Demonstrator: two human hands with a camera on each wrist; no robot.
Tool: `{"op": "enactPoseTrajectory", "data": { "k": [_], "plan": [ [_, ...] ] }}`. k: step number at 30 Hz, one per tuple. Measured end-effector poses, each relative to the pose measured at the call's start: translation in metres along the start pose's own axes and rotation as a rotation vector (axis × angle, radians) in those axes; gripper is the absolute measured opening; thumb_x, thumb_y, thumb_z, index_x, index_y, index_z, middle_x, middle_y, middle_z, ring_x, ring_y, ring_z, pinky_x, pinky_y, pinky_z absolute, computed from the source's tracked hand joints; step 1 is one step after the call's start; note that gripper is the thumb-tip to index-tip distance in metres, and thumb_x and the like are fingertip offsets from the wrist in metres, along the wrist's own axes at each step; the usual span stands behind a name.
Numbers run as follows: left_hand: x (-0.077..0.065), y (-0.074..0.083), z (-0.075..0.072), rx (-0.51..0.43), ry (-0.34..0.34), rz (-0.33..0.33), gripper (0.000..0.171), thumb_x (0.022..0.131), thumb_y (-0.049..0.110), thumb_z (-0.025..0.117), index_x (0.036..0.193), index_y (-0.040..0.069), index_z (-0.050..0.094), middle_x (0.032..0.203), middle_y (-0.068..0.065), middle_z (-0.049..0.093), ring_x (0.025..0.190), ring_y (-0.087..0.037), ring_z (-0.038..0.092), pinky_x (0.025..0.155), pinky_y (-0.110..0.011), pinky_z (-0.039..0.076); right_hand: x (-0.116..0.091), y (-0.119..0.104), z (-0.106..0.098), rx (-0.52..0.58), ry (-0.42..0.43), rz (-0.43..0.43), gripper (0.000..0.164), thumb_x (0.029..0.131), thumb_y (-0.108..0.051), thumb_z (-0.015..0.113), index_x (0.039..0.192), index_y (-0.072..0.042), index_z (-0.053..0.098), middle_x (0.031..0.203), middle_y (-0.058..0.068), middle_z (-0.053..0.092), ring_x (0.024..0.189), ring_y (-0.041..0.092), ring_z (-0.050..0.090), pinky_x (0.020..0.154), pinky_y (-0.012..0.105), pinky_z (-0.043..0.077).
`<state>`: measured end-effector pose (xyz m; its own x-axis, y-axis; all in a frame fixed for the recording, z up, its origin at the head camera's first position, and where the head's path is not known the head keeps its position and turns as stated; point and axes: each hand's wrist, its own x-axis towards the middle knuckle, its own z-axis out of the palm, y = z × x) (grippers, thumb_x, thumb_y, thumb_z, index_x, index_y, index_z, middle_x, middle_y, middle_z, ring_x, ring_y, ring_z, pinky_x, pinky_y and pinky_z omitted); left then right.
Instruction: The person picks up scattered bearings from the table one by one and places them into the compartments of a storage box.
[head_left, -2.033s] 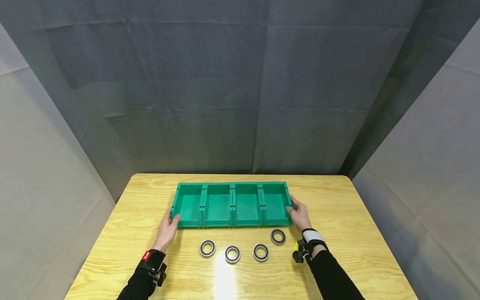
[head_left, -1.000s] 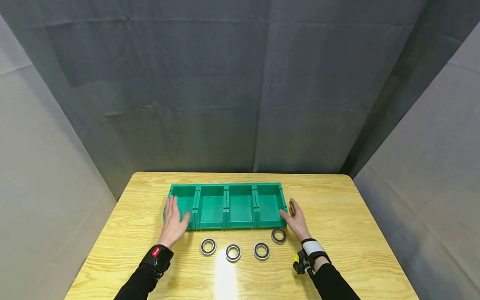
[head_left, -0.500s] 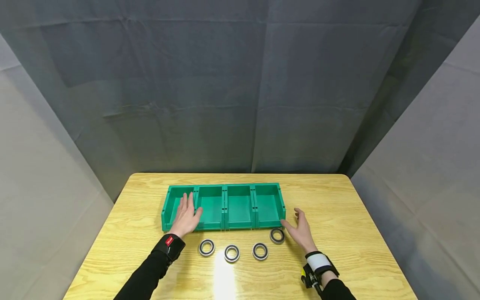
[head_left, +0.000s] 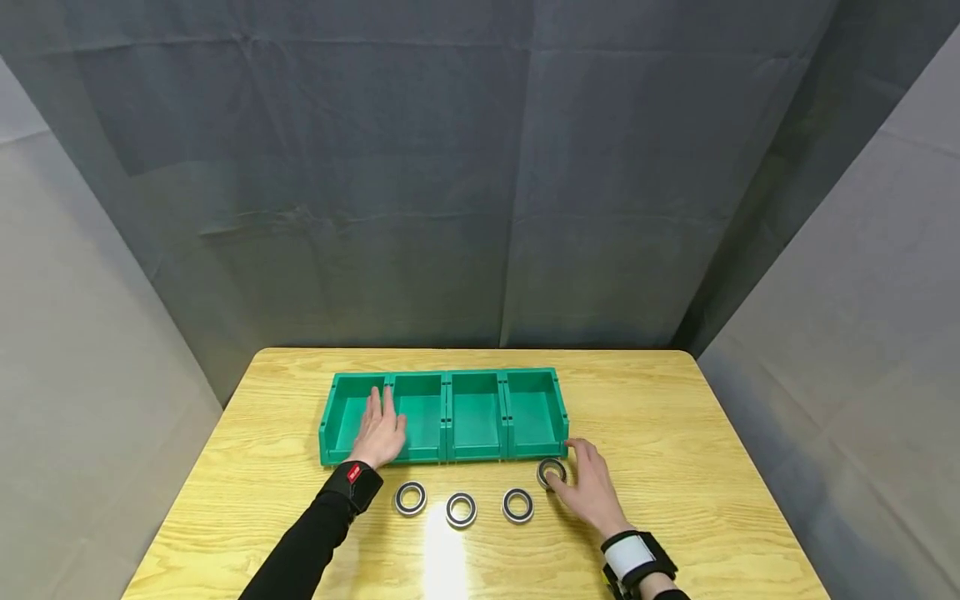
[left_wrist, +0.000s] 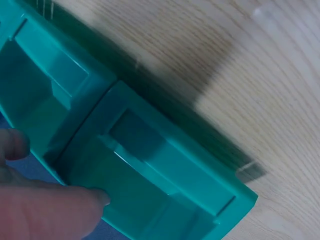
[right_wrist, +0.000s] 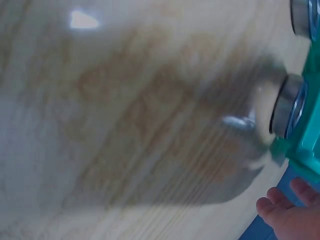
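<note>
A row of joined green bins (head_left: 476,457) with several compartments lies across the table. My left hand (head_left: 378,435) is over the leftmost divider, fingers straight and holding nothing. In the left wrist view its thumb (left_wrist: 65,210) overlaps a green bin (left_wrist: 185,155). Near the bins' front right corner is a ball bearing (head_left: 545,467), a steel ring with a dark seal. My right hand (head_left: 592,492) reaches around it, thumb overlapping the ring and fingers extended beyond. In the right wrist view the loosely bent fingers (right_wrist: 274,209) show apart from the bearing (right_wrist: 287,106).
Three more bearings lie in front of the bins: a left one (head_left: 410,498), a middle one (head_left: 461,510) and a right one (head_left: 517,506). The wooden table (head_left: 645,400) ends at a grey cloth backdrop (head_left: 375,208), with pale cloth walls at both sides.
Both hands have let go of the bins' ends, and the bins sit slightly further left. The left hand has moved right over them; the right hand has come down to the rightmost bearing.
</note>
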<state>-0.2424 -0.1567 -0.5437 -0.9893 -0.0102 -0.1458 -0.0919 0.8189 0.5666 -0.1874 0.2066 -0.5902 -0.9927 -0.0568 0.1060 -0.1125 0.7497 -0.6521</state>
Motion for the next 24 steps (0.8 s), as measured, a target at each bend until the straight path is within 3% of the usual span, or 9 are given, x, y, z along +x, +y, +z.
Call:
{"op": "enactPoseTrajectory", "data": {
  "k": [6,12,19,24],
  "plan": [
    [0.004,-0.003,0.006,0.026,0.008,0.008,0.065,0.107,0.019,0.037,0.160,-0.004,0.006,0.167,-0.030,-0.005,0.155,-0.048,0.003,0.127,-0.062,0.013,-0.008,-0.002,0.007,-0.091,0.057,-0.086,0.053,0.082,-0.022,0.079,0.127,-0.003,0.061,0.136,0.027,0.054,0.120,0.051,0.057,0.098,0.064,0.049],
    [0.004,-0.005,0.008,0.072,0.004,0.025,0.068,0.106,0.016,0.039,0.160,-0.004,0.004,0.168,-0.026,-0.007,0.156,-0.046,0.003,0.127,-0.061,0.013,-0.014,-0.004,0.015,-0.155,0.101,-0.083,0.043,0.080,-0.023,0.081,0.117,-0.007,0.065,0.118,0.019,0.056,0.103,0.045,0.058,0.085,0.057,0.054],
    [0.002,-0.006,0.009,0.093,0.033,0.075,0.069,0.103,0.011,0.044,0.158,-0.009,0.009,0.167,-0.030,-0.002,0.155,-0.047,0.007,0.127,-0.061,0.014,-0.021,-0.007,0.028,-0.239,0.099,-0.155,0.038,0.078,-0.024,0.082,0.109,-0.012,0.066,0.115,0.013,0.057,0.102,0.041,0.058,0.080,0.053,0.056],
    [0.007,-0.006,0.010,0.131,0.009,0.067,0.073,0.103,0.012,0.048,0.159,-0.008,0.005,0.167,-0.030,-0.005,0.156,-0.046,0.006,0.128,-0.059,0.014,-0.020,-0.006,0.034,-0.269,0.110,-0.177,0.036,0.078,-0.024,0.083,0.108,-0.012,0.067,0.119,0.014,0.059,0.103,0.043,0.058,0.082,0.055,0.056]
  ]
}}
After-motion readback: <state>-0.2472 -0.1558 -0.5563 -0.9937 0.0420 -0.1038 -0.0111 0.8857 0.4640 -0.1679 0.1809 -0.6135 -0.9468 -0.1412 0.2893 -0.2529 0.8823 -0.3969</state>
